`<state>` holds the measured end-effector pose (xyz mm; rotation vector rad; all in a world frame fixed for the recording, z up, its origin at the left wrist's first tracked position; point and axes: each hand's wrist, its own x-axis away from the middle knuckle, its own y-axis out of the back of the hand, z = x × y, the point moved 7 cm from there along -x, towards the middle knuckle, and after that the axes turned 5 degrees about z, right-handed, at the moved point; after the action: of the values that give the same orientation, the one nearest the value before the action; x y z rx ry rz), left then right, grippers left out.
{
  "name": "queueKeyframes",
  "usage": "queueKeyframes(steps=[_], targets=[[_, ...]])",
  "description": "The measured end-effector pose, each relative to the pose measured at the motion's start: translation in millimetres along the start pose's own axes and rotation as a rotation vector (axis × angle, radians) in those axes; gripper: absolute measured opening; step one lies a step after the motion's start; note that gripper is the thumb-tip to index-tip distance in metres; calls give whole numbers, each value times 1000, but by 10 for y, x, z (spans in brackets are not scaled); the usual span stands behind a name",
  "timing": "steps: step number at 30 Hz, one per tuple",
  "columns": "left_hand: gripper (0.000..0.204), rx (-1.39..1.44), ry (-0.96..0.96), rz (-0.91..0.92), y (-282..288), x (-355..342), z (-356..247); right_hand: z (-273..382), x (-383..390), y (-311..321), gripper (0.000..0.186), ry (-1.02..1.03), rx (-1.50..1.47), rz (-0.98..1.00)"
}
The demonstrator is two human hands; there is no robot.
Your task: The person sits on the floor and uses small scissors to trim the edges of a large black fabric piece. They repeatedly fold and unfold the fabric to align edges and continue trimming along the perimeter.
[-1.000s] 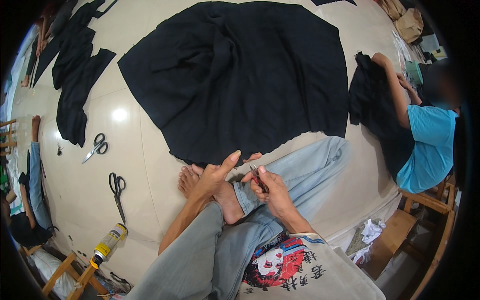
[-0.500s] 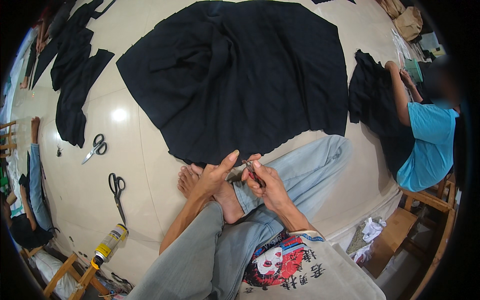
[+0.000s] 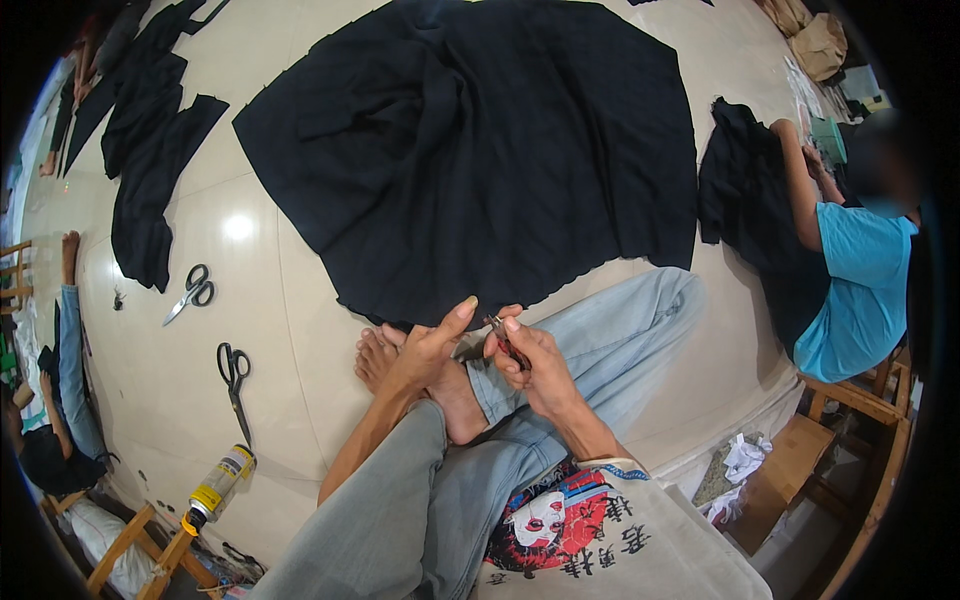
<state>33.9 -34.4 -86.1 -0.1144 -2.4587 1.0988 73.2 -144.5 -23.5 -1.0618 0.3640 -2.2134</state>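
The right hand is closed around small snips, tips pointing to 11 o'clock. The left hand, right beside it, seems to pinch the near edge of the big black cloth. The cloth lies at 12 o'clock, widest from 9 to 3, on the shiny floor. Black scissors lie around 9; a co-worker is near 3.

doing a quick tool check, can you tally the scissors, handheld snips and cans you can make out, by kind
Scissors: 2 (silver-bladed pair, black pair)
Red-handled snips, in the right hand: 1
Yellow-labelled can: 1
Total: 4
The dark item at lower left is too unclear to count.
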Motion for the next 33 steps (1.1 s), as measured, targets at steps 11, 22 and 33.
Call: queueKeyframes(steps=[11, 22, 33], targets=[[57, -781, -571, -160, -108, 158, -438, -88, -50, 56, 46, -25, -96, -25], [53, -15, -130, -29, -67, -14, -238, -40, 67, 350, 36, 173, -302, -192], [49, 157, -112, -16, -252, -181, -120, 239, -142, 249, 31, 318, -6, -357]])
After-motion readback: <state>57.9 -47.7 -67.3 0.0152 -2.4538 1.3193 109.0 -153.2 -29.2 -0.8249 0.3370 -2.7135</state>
